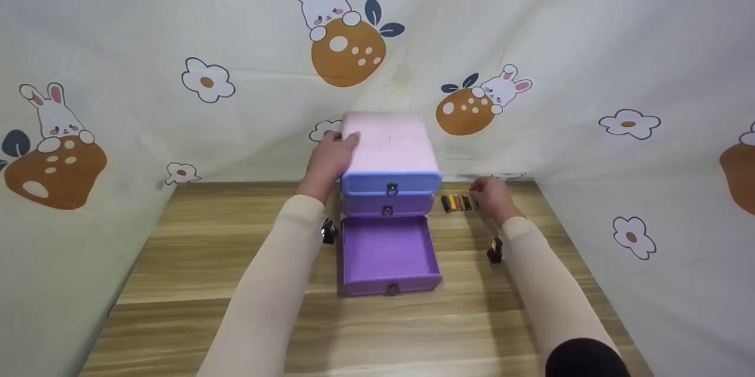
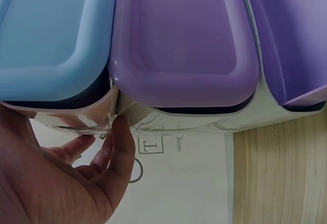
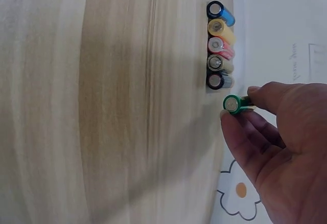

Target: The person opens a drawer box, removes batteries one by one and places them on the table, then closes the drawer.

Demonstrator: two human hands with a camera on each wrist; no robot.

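Note:
A small chest of drawers (image 1: 392,141) has a pink top, a blue upper drawer (image 2: 56,35), a purple middle drawer (image 2: 186,40) and a lower purple drawer (image 1: 389,250) pulled out with nothing inside. My left hand (image 1: 331,161) rests against the chest's upper left side; its bent fingers (image 2: 122,137) touch the side wall. To the right of the chest, my right hand (image 1: 494,197) pinches a green battery (image 3: 232,103) between thumb and fingertips. Beside it, a row of several batteries (image 3: 216,45) in blue, yellow, pink, tan and black lies on the table.
The wood-grain table (image 1: 224,271) is bounded at the back and sides by a pale cloth (image 1: 248,23) printed with rabbits, fruit and flowers. The pulled-out drawer juts toward me between my forearms. A dark rounded thing (image 1: 587,359) covers the lower right corner.

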